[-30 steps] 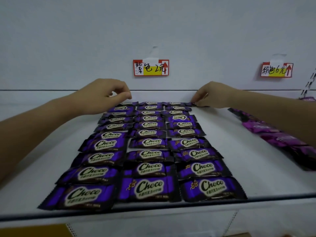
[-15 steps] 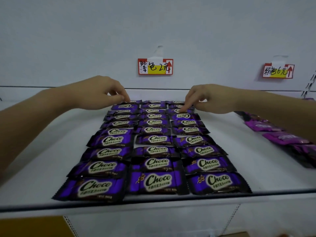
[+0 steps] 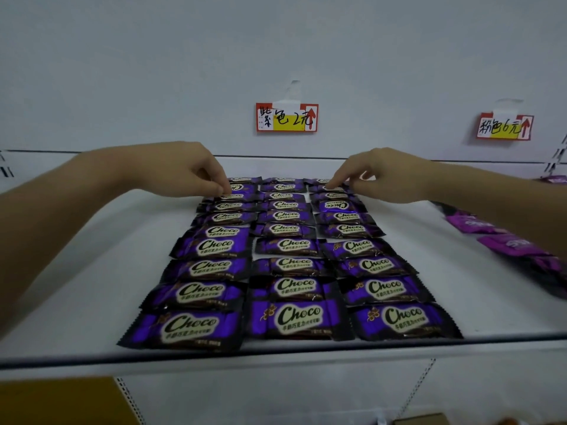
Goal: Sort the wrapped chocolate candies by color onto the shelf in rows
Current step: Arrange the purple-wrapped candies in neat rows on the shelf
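The left hand [image 3: 181, 170], fingers curled, is touching a rear left-column candy [image 3: 237, 189], grip unclear; the right hand [image 3: 386, 176] is pressing one with a straight forefinger [image 3: 337, 178]. Both are coming forward from the rearmost row, tidying the purple candies [image 3: 288, 265] mid-frame on the shelf [image 3: 92, 271].

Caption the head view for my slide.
Left hand and right hand touch far-end purple Choco candies in three columns on the white shelf.

Purple candies [image 3: 285, 289] — pink candies [image 3: 478, 225] — white shelf [image 3: 92, 271].
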Available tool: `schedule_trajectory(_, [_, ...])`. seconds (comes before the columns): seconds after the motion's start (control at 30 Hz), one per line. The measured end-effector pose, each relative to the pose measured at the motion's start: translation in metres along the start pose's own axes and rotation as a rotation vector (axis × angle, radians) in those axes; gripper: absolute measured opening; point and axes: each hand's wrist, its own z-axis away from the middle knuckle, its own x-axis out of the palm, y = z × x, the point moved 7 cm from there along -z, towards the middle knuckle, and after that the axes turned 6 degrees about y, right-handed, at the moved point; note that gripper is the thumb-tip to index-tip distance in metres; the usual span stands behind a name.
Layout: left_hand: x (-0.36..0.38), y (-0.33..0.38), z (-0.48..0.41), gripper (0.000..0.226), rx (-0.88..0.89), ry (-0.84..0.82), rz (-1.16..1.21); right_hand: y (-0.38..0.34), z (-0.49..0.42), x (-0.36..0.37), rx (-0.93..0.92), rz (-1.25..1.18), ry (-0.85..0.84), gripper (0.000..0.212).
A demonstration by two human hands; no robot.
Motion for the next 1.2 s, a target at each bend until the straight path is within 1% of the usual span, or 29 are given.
schedule_trajectory(0.03, [-0.002,0.003,0.000,0.014,0.012,0.030,-0.003,-0.005,0.000,-0.001,-0.014,-0.027,0.015,0.040])
schedule_trajectory(0.1, [-0.004,0.015,0.000,0.036,0.066,0.103,0.042,-0.015,-0.001,-0.001,-0.043,-0.055,0.006,0.042])
schedule_trajectory(0.2, [0.007,0.045,-0.001,0.045,0.176,0.090,0.156,-0.027,-0.001,-0.001,-0.079,-0.013,-0.018,0.040])
schedule_trajectory(0.23, [0.011,0.052,-0.003,0.054,0.179,0.078,0.163,-0.029,-0.001,-0.003,-0.085,0.000,-0.004,0.039])
schedule_trajectory(0.3, [0.014,0.059,-0.005,0.082,0.129,0.053,0.147,-0.032,-0.001,-0.010,-0.072,0.014,0.020,0.038])
schedule_trajectory(0.33, [0.015,0.060,-0.006,0.088,0.110,0.046,0.146,-0.033,-0.001,-0.013,-0.059,0.025,0.019,0.039])
schedule_trajectory(0.37, [0.016,0.061,-0.007,0.090,0.110,0.046,0.157,-0.033,-0.001,-0.015,-0.047,0.039,0.011,0.039])
schedule_trajectory(0.47, [0.018,0.065,-0.009,0.086,0.141,0.037,0.152,-0.035,0.000,-0.015,-0.036,0.049,0.000,0.039])
schedule_trajectory(0.63, [0.024,0.064,-0.012,0.081,0.135,0.024,0.182,-0.034,0.003,-0.008,-0.019,0.000,-0.021,0.040])
schedule_trajectory(0.67, [0.026,0.064,-0.013,0.076,0.161,0.013,0.185,-0.033,0.003,-0.006,-0.023,0.002,-0.033,0.040])
schedule_trajectory(0.77, [0.031,0.070,-0.012,0.052,0.273,-0.047,0.167,-0.030,0.002,-0.002,-0.026,0.010,-0.054,0.041])
schedule_trajectory(0.8, [0.031,0.071,-0.013,0.049,0.289,-0.057,0.160,-0.030,0.002,-0.002,-0.025,0.007,-0.056,0.041])
schedule_trajectory(0.9, [0.031,0.072,-0.014,0.056,0.321,-0.049,0.165,-0.029,0.003,-0.005,-0.012,-0.026,-0.032,0.040])
schedule_trajectory(1.0, [0.030,0.068,-0.013,0.045,0.316,-0.046,0.177,-0.022,0.003,-0.012,0.039,-0.022,0.024,0.035])
schedule_trajectory(1.1, [0.031,0.066,-0.012,0.042,0.302,-0.030,0.201,-0.018,0.003,-0.007,0.055,0.039,-0.010,0.036])
schedule_trajectory(1.2, [0.028,0.063,-0.011,0.041,0.284,0.011,0.237,-0.018,0.003,-0.003,0.059,0.040,-0.021,0.038])
